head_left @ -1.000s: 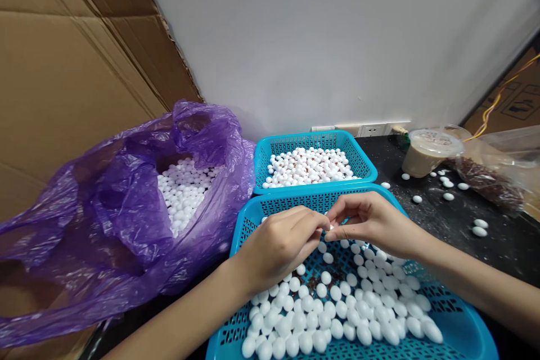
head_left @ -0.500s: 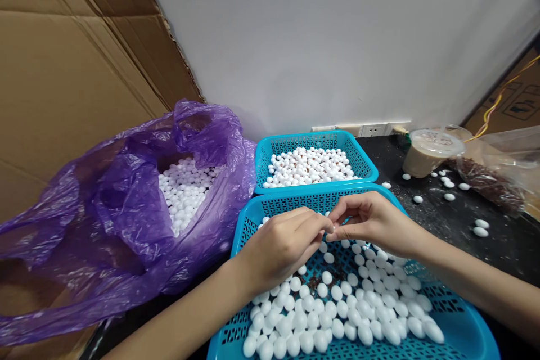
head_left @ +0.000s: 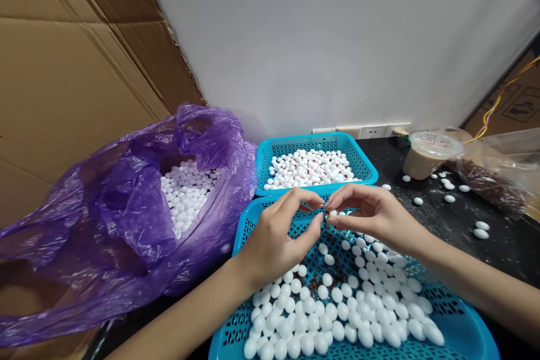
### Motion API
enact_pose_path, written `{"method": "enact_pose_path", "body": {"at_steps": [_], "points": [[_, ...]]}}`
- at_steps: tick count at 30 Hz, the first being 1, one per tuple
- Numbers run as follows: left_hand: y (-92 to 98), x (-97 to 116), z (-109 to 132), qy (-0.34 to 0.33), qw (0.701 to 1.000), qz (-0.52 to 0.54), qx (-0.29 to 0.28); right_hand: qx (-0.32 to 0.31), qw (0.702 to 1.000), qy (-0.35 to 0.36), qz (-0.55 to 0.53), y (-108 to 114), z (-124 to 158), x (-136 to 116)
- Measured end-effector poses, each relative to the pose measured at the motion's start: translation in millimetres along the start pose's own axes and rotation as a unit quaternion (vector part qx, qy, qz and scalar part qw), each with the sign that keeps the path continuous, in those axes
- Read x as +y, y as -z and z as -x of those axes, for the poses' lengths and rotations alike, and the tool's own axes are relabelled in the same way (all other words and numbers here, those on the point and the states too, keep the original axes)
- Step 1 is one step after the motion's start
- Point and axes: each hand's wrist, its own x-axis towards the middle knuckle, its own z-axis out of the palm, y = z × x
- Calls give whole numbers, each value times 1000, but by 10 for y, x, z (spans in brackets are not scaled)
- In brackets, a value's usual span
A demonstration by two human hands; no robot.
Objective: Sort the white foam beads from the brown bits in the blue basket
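Observation:
My right hand (head_left: 369, 216) pinches a small white egg-shaped bead (head_left: 333, 214) between thumb and fingertips, above the near blue basket (head_left: 468, 320). Facing it, my left hand (head_left: 282, 236) has its thumb and index finger curled toward each other at the bead. A tiny dark brown piece (head_left: 325, 215) shows at the left fingertips; its exact kind is too small to make out. Below both hands, many white egg-shaped beads (head_left: 312, 306) lie in the near basket, with brown bits (head_left: 314, 284) among them.
A second blue basket (head_left: 367, 166) behind holds white beads mixed with brown bits. To the left is a purple plastic bag (head_left: 126, 208) of white beads. On the black table (head_left: 447, 230) are loose beads, a lidded drink cup (head_left: 426, 154) and a clear bag of brown pieces (head_left: 489, 183).
My left fingers have lifted and spread from a tight pinch, with the thumb now showing. The white bead in my right fingertips has come into clearer view.

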Motion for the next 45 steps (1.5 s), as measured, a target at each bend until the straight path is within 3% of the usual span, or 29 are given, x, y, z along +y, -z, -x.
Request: {"method": "enact_pose_path", "body": {"at_steps": [4,12,17,25,37,45], "points": [[21,-25,-27,89,989,113,-46,-16,999,27,-17,-1,-3,-26],[40,-57,-50,116,964,234,-45,-24,996,-3,-90,1,9,-89],[40,-56,-53,140,951,273,-39,-18,997,6,-78,9,9,-101],[47,-39,-55,166,947,269,-63,-26,998,21,-52,23,17,-95],[43,-30,-60,150,961,227,-55,-44,998,27,-29,45,27,-83],[39,-36,-58,130,968,213,-33,-7,998,34,-60,-3,22,-81]]}}
